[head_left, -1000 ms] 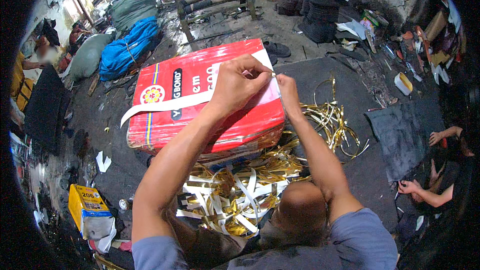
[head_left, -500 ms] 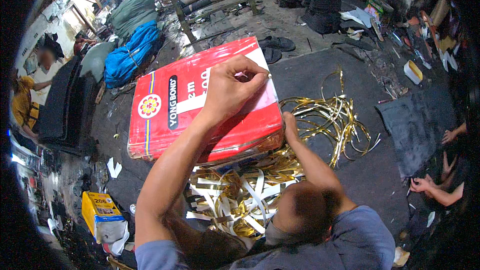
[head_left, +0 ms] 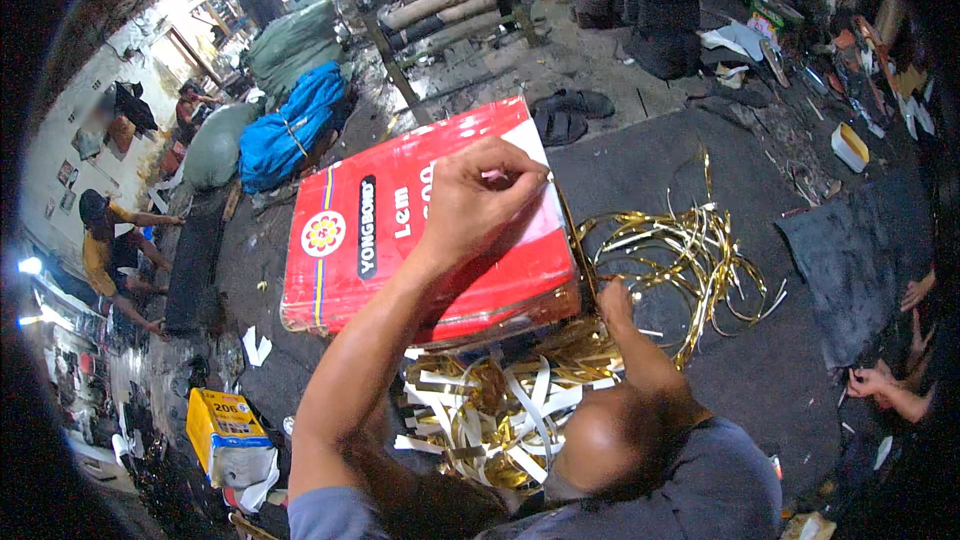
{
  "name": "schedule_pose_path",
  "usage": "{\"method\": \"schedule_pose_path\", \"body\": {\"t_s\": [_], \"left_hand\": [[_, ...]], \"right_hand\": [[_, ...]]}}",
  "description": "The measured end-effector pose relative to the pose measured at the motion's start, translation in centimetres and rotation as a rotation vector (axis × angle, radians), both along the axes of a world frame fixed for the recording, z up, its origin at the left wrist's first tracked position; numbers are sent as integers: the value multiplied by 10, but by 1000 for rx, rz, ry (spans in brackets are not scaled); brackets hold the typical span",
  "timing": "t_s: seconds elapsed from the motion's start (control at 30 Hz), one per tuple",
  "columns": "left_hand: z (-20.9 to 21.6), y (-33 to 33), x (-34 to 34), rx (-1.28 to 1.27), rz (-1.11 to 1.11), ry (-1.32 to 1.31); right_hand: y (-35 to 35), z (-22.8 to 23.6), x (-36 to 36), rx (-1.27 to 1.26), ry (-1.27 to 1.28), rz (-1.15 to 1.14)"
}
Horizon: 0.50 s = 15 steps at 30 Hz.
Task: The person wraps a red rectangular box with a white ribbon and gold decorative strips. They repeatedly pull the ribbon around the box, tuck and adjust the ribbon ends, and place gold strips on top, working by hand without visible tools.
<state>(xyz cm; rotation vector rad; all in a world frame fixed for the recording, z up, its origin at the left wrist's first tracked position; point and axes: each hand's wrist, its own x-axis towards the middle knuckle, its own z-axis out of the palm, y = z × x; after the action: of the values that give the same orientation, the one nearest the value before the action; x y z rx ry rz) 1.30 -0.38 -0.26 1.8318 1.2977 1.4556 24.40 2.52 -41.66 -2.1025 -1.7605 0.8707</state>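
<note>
A red carton (head_left: 345, 225) sits over my lap, its printed face up. My left hand (head_left: 475, 195) rests above it, thumb and forefinger pinched at the right edge. From that pinch a thin gold strip (head_left: 565, 205) runs down along the carton's right side. Lower by that side is my right hand (head_left: 615, 302), fingers closed at the strip's lower part and partly hidden. Loose gold strips (head_left: 705, 270) lie on the dark mat to the right. A heap of gold and white strips (head_left: 480, 410) lies between my legs, below the carton.
A yellow box (head_left: 225, 430) stands at the lower left. Black sandals (head_left: 570, 115) lie beyond the carton, and a blue bundle (head_left: 290, 130) at the far left. At the right edge, another person's hands (head_left: 875, 380) are near a dark sheet (head_left: 850, 260). A person in yellow (head_left: 105, 250) bends at left.
My right hand has moved a little down and away from the carton's side, and the gold strip beside it now shows. My left hand keeps its pinch. The whole view has shifted slightly.
</note>
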Motion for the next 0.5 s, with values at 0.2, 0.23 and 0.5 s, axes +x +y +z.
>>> {"method": "schedule_pose_path", "body": {"t_s": [0.2, 0.23, 0.5], "left_hand": [[11, -5, -4, 157, -12, 240], [14, -7, -6, 203, -17, 298], [8, -3, -31, 529, -149, 631]], "right_hand": [[4, 12, -3, -33, -104, 16], [6, 11, 1, -20, -121, 12], [9, 15, 15, 41, -236, 11]]}}
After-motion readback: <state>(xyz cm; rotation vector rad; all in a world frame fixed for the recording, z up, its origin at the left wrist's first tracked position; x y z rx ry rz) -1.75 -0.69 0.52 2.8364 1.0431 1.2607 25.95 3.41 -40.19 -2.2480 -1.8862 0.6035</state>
